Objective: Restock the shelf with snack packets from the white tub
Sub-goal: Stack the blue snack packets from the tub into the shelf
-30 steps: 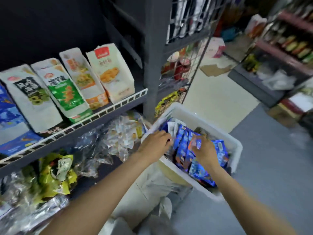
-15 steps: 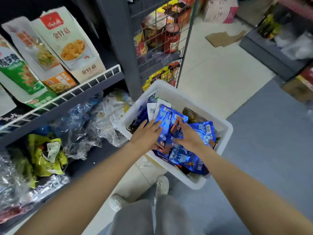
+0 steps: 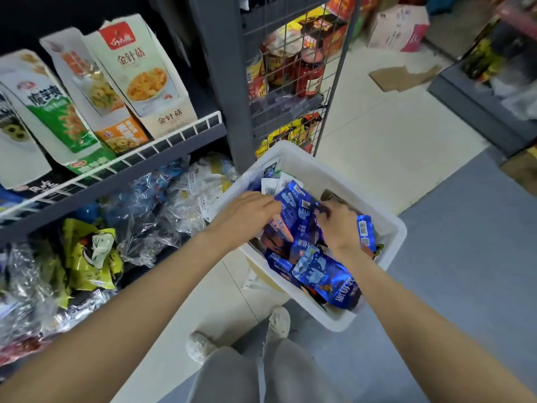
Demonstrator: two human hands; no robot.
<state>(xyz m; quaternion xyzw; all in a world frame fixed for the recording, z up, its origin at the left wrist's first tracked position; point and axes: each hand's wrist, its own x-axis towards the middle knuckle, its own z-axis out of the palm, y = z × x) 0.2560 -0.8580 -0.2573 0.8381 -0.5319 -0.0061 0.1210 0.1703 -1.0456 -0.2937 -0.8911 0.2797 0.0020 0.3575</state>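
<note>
Because the tub (image 3: 386,219) sits on the floor right beside the shelf (image 3: 162,154), I can lean over it and reach both arms in at once. Seen from my head camera, blue packets (image 3: 319,266) lie heaped inside the tub, none yet lifted toward the shelf. My left hand (image 3: 247,213) lies on the pile, fingers bent down among the packets; whether its grip has closed on one I cannot tell. My right hand (image 3: 340,225) curls into the heap, its grip apparently gathering packets, a barcoded one standing against its outer edge. Bagged snacks crowd the shelf's lower tier.
</note>
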